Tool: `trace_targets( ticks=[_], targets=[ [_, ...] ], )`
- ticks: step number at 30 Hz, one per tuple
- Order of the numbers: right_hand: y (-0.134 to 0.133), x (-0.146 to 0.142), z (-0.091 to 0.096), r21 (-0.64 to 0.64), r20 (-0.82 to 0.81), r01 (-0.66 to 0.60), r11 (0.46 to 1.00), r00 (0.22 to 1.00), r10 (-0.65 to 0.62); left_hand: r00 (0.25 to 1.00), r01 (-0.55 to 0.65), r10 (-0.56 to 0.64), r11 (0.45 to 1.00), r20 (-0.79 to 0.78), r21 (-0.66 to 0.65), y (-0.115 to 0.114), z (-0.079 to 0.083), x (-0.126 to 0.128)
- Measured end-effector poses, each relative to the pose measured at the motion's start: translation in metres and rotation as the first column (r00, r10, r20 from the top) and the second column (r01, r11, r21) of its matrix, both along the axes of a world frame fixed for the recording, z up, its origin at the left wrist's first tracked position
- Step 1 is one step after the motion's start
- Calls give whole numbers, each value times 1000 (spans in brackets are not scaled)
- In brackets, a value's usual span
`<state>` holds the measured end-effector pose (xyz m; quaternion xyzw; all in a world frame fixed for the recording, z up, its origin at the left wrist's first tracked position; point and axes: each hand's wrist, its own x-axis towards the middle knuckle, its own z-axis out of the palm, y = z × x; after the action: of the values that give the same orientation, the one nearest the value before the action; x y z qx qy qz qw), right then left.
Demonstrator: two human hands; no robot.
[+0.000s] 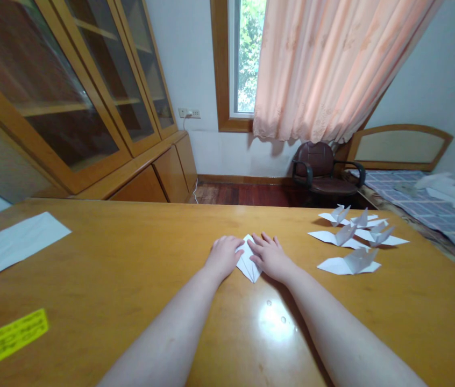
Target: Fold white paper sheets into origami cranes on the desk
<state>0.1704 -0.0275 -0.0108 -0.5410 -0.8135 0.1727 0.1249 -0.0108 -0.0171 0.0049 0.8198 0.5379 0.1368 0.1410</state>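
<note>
A small white folded paper (250,264) lies on the wooden table between both hands, kite-shaped with its point towards me and crease lines running to that point. My left hand (225,257) is closed at its upper left edge, with thumb and fingertips on the paper. On the other side my right hand (270,256) rests with fingers spread, thumb and fingertips touching the right half. Several finished white paper cranes (350,262) stand in a group to the right, apart from my hands.
At the table's left lie a stack of white paper sheets (13,246) and a yellow label with writing (9,339). Beyond the far edge are a glass-fronted cabinet (130,148), a brown armchair (318,166) and a bed (433,199). A pink curtain (324,64) partly covers the window.
</note>
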Motion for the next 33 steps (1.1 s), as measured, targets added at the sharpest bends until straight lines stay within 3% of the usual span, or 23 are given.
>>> trace_targets(
  ticks=[8,13,19,33],
  targets=[
    [4,4,7,125,-128,111,986,987,-95,999,-35,35,999,35,-5,1,-5,-1],
    [3,2,9,115,-110,10,993,994,3,999,-1,0,1000,44,29,0,-7,-2],
    [1,0,8,116,-93,-128,985,986,139,997,-46,46,999,61,-1,3,-9,-2],
    [-1,-2,5,95,-100,-137,986,984,146,992,-102,102,995,71,-8,4,-7,0]
  ],
)
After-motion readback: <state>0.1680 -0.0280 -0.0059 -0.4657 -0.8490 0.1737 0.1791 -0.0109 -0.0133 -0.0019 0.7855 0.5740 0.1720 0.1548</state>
